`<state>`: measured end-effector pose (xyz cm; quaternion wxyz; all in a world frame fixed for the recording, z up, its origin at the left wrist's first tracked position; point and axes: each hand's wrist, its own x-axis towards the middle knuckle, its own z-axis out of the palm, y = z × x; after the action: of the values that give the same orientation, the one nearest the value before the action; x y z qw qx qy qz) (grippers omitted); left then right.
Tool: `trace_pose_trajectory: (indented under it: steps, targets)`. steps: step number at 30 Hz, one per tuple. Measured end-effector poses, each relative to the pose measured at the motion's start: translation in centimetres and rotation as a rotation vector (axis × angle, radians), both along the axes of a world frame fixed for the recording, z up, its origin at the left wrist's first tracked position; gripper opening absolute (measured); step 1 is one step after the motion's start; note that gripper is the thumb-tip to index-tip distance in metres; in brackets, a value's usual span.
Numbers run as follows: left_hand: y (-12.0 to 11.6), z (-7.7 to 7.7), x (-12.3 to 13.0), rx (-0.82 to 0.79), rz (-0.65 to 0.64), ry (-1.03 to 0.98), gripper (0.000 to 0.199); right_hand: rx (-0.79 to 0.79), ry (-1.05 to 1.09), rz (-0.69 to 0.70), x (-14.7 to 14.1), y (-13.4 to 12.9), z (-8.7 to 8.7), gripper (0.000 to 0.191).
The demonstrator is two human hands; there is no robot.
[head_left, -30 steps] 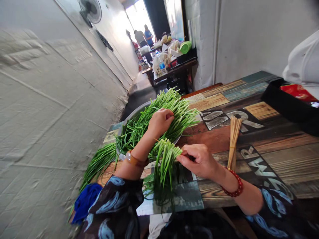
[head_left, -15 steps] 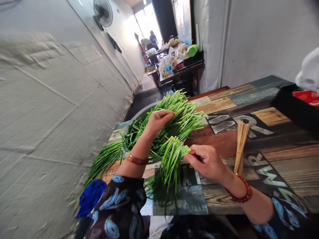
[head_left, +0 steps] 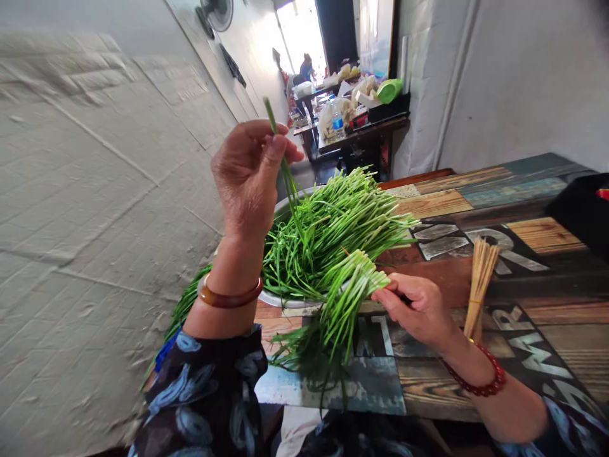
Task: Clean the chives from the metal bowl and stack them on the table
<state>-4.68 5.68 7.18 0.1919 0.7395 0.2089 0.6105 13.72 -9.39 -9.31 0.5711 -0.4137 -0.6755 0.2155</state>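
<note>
Raised above the pile, my left hand point(head_left: 257, 171) is closed with a few garlic chives point(head_left: 287, 171) pinched between thumb and fingers, their leaves hanging down. My right hand point(head_left: 413, 308) pinches the near end of a row of chives point(head_left: 349, 285), which hang side by side with their pale ends up. A thin brown tip, like a skewer point, pokes out at the row's far end; the rest of it is hidden. Behind both hands a big heap of garlic chives point(head_left: 342, 216) fills a grey basin point(head_left: 280, 300). A bundle of bamboo skewers point(head_left: 480, 279) stands right of my right hand.
More chives point(head_left: 188, 304) lie at the left by a blue cloth point(head_left: 166, 349). The wooden-patterned table point(head_left: 561, 279) reaches to the right, with a black object point(head_left: 578, 206) near its edge. Behind are another table with bags, a water bottle point(head_left: 337, 120) and a person point(head_left: 306, 66).
My left hand has risen from the heap, up and to the left, with a few chives in it. My right hand still holds the row of chives; the view has shifted slightly.
</note>
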Motion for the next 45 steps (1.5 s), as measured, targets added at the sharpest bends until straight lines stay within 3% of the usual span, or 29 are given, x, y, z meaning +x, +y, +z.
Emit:
trace_pose_trajectory:
  steps: [4,6,8,11,14,18,27,36,45]
  targets:
    - [-2.1,-0.5,0.1,0.167,0.171,0.248,0.005,-0.006,0.012,0.004,0.0,0.0,0.1,0.029]
    - [-3.1,-1.9,0.1,0.102,0.205,0.41,0.007,-0.024,0.016,0.007,0.0,-0.1,0.2,0.029]
    - [-3.7,-4.1,-0.1,-0.134,0.127,0.474,0.009,-0.043,0.018,0.007,0.0,0.0,0.2,0.028]
    - [-4.2,-7.7,-0.3,-0.571,-0.006,0.404,0.015,-0.059,0.035,0.005,-0.1,0.0,0.2,0.027]
    - [-4.7,-9.6,-0.2,-0.817,-0.086,0.26,0.02,-0.079,0.056,0.007,0.0,0.2,0.2,0.026]
    - [-5.3,-9.9,0.4,-0.909,-0.114,0.148,0.021,-0.134,0.043,-0.003,0.2,0.4,0.2,0.026]
    - [-6.0,-10.5,0.5,-0.883,-0.104,0.045,0.02,-0.21,0.006,-0.018,0.4,0.5,0.1,0.025]
    - [-5.9,-10.2,0.9,-0.877,-0.118,0.068,0.017,-0.167,0.018,-0.013,0.2,0.6,0.2,0.027]
    - [-5.6,-10.2,0.7,-1.044,-0.169,0.089,0.026,-0.162,0.013,-0.018,0.2,0.6,0.1,0.028]
